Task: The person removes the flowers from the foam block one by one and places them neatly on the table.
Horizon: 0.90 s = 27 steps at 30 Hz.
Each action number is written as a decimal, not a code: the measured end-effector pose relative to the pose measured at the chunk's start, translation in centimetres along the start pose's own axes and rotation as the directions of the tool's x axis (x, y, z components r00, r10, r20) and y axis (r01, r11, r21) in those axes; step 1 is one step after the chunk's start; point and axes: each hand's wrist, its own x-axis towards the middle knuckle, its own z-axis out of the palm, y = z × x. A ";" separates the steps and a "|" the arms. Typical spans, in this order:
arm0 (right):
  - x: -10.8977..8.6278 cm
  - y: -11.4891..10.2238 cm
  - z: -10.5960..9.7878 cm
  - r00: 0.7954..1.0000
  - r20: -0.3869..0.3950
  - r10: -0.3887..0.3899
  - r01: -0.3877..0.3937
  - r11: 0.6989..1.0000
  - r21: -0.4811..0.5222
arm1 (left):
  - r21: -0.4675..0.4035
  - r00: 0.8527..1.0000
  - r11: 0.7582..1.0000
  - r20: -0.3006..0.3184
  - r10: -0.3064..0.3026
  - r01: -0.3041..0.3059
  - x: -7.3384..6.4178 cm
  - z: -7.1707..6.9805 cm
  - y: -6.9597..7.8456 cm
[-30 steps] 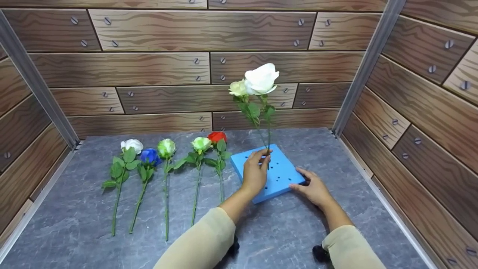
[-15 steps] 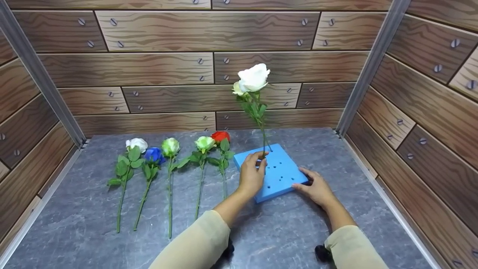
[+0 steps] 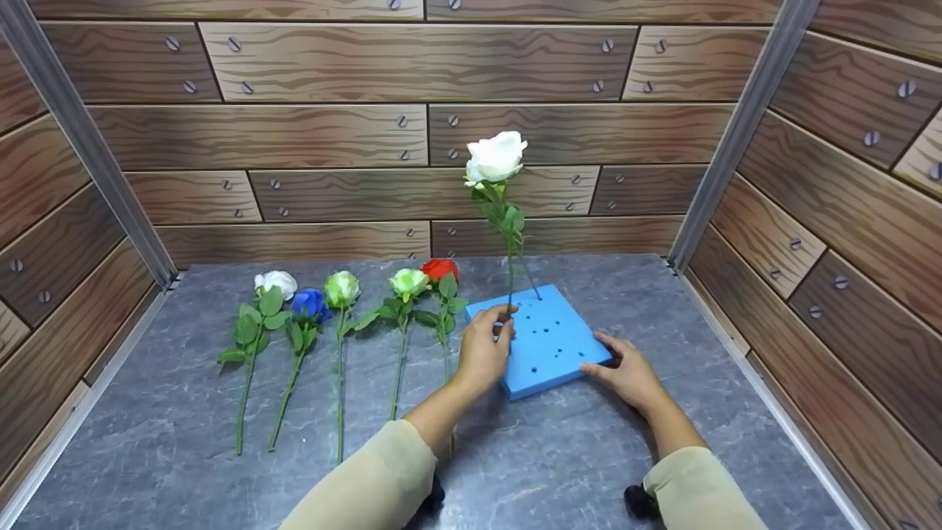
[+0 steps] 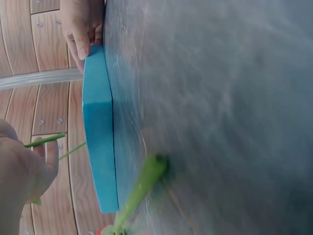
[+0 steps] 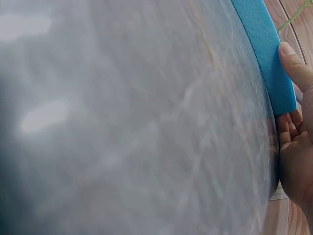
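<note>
My left hand (image 3: pixel 482 352) pinches the stem of an upright white rose (image 3: pixel 496 157) above the left part of a blue block with small holes (image 3: pixel 526 350). The lower end of that stem (image 4: pixel 54 139) hangs free of the block in the left wrist view. Behind it, another flower's stem (image 3: pixel 531 280) stands in a hole near the block's far corner, its bloom mostly hidden by the white rose. My right hand (image 3: pixel 625 374) grips the block's right corner, the thumb (image 5: pixel 292 61) on its near edge and the fingers around the side.
Left of the block several roses lie in a row on the grey marbled table: a white rose (image 3: pixel 276 284), a blue rose (image 3: pixel 310 303), a green-white rose (image 3: pixel 342 288), another green-white rose (image 3: pixel 409 283) and a red rose (image 3: pixel 440 269). Wood-patterned walls (image 3: pixel 331 132) enclose the table.
My left hand has moved the white rose left and slightly toward me over the block, and its bloom now covers the standing flower's bloom. The right hand keeps its hold on the corner.
</note>
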 end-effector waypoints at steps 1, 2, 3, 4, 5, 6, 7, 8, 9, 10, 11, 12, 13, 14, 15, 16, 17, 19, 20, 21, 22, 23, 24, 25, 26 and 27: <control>0.0 0.0 0.0 1.000 0.002 0.001 -0.001 1.000 -0.001 | -0.004 1.000 1.000 0.005 0.001 -0.001 0.0 -0.2 0.0; 0.0 0.0 0.0 1.000 0.002 0.003 -0.003 1.000 -0.003 | -0.008 1.000 1.000 0.009 0.003 -0.003 -0.1 -0.4 -0.1; 0.0 0.0 0.0 1.000 0.003 0.004 -0.004 1.000 -0.005 | -0.011 1.000 1.000 0.013 0.003 -0.003 -0.1 -0.5 -0.1; 0.0 0.0 0.0 1.000 0.003 0.004 -0.004 1.000 -0.008 | -0.014 1.000 1.000 0.018 0.003 -0.003 -0.2 -0.7 -0.1; 0.0 0.0 -0.1 1.000 0.005 0.003 -0.003 1.000 -0.011 | -0.016 1.000 1.000 0.021 0.004 -0.004 -0.3 -0.9 -0.1; 0.0 0.0 -0.1 1.000 0.003 0.003 -0.003 1.000 -0.012 | -0.014 1.000 1.000 0.024 0.008 -0.008 -0.4 -1.0 -0.2; 0.0 -0.1 -0.1 1.000 0.004 0.003 -0.002 1.000 -0.015 | -0.011 1.000 1.000 0.025 0.012 -0.012 -0.4 -1.2 -0.2; 0.0 -0.1 -0.1 1.000 0.003 0.002 -0.002 1.000 -0.016 | -0.009 1.000 1.000 0.026 0.016 -0.016 -0.6 -1.3 -0.3; 0.0 -0.1 -0.1 1.000 0.003 0.001 -0.001 1.000 -0.016 | -0.002 0.999 1.000 0.027 0.019 -0.019 -0.6 -1.4 -0.4; 0.0 -0.1 -0.1 1.000 0.003 0.001 -0.001 1.000 -0.015 | 0.000 0.999 1.000 0.028 0.025 -0.025 -0.8 -1.5 -0.4; 0.0 -0.1 -0.1 1.000 0.003 0.001 0.000 1.000 -0.016 | 0.004 0.999 1.000 0.031 0.030 -0.030 -0.9 -1.6 -0.5; 0.0 -0.1 0.0 1.000 0.002 0.001 0.000 1.000 -0.014 | 0.006 0.999 0.999 0.034 0.034 -0.034 -1.0 -1.7 -0.5; 0.0 -0.1 0.0 1.000 0.004 -0.005 0.005 1.000 -0.021 | 0.006 0.999 1.000 0.039 0.029 -0.030 -1.1 -1.8 -0.5; 0.0 -0.1 0.0 1.000 0.002 -0.005 0.005 1.000 -0.020 | 0.008 0.999 1.000 0.046 0.025 -0.025 -1.2 -1.9 -0.5; 0.0 -0.1 0.0 1.000 0.002 -0.005 0.005 1.000 -0.020 | 0.009 0.998 1.000 0.052 0.021 -0.021 -1.3 -2.1 -0.4; 0.0 -0.1 0.1 1.000 0.000 -0.005 0.005 1.000 -0.019 | 0.015 0.998 1.000 0.055 0.024 -0.025 -1.4 -2.2 -0.4; 0.0 -0.1 0.1 1.000 -0.001 -0.006 0.006 1.000 -0.018 | 0.019 0.998 0.999 0.059 0.026 -0.027 -1.5 -2.3 -0.3; 0.0 -0.2 0.1 1.000 -0.003 -0.008 0.008 1.000 -0.017 | 0.021 0.998 1.000 0.065 0.019 -0.020 -1.7 -2.7 -0.2; 0.0 -0.2 0.1 1.000 -0.003 -0.003 0.003 1.000 -0.010 | 0.022 0.998 1.000 0.068 0.019 -0.020 -1.7 -2.9 -0.2; 0.0 -0.2 0.1 1.000 -0.004 -0.004 0.004 1.000 -0.009 | 0.025 0.997 0.999 0.068 0.019 -0.021 -1.8 -3.1 -0.2; 0.0 -0.2 0.1 1.000 -0.004 -0.004 0.004 1.000 -0.008 | 0.032 0.998 0.999 0.067 0.019 -0.021 -1.9 -3.3 -0.2; 0.0 -0.2 0.0 1.000 -0.004 -0.006 0.006 1.000 -0.009 | 0.031 0.997 0.999 0.069 0.014 -0.016 -2.0 -3.5 -0.2; 0.0 -0.2 0.0 1.000 -0.003 -0.007 0.007 1.000 -0.012 | 0.032 0.997 0.999 0.072 0.008 -0.010 -2.0 -3.7 -0.3; 0.0 -0.2 0.0 1.000 -0.003 -0.008 0.008 1.000 -0.013 | 0.034 0.997 0.999 0.074 0.008 -0.010 -2.1 -4.0 -0.3; 0.0 -0.2 0.0 1.000 -0.003 -0.009 0.009 1.000 -0.013 | 0.038 0.997 0.999 0.076 0.007 -0.010 -2.2 -4.2 -0.3; 0.0 -0.2 0.0 1.000 -0.004 -0.010 0.010 1.000 -0.014 | 0.039 0.997 0.999 0.079 0.006 -0.009 -2.2 -4.4 -0.3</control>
